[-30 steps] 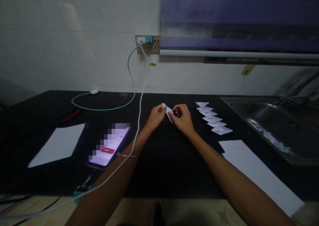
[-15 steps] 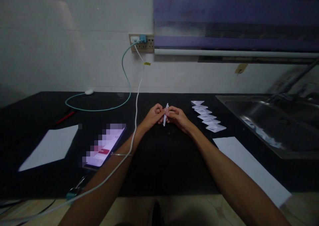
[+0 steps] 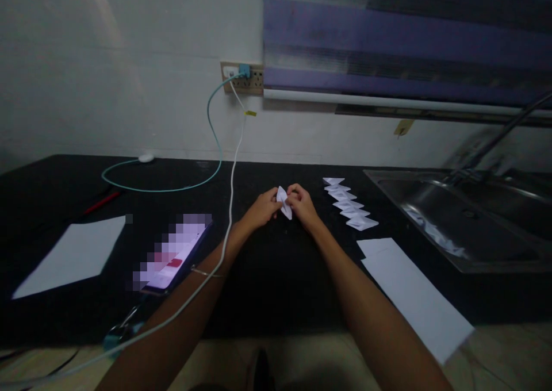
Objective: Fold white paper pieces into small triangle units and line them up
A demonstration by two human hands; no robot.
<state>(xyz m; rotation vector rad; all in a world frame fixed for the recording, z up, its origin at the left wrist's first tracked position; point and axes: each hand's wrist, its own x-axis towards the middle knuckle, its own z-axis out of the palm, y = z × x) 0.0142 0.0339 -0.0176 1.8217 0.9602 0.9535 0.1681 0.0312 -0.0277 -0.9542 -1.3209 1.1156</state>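
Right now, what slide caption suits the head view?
Left hand and right hand hold a pointed white folded-paper piece over the black countertop.

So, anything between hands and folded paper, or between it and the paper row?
Left hand and right hand both hold the folded paper, nothing visible between. Toward the paper row: only the right hand.

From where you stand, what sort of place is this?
Probably a kitchen: a metal sink with a tap is set into a long dark counter along the wall.
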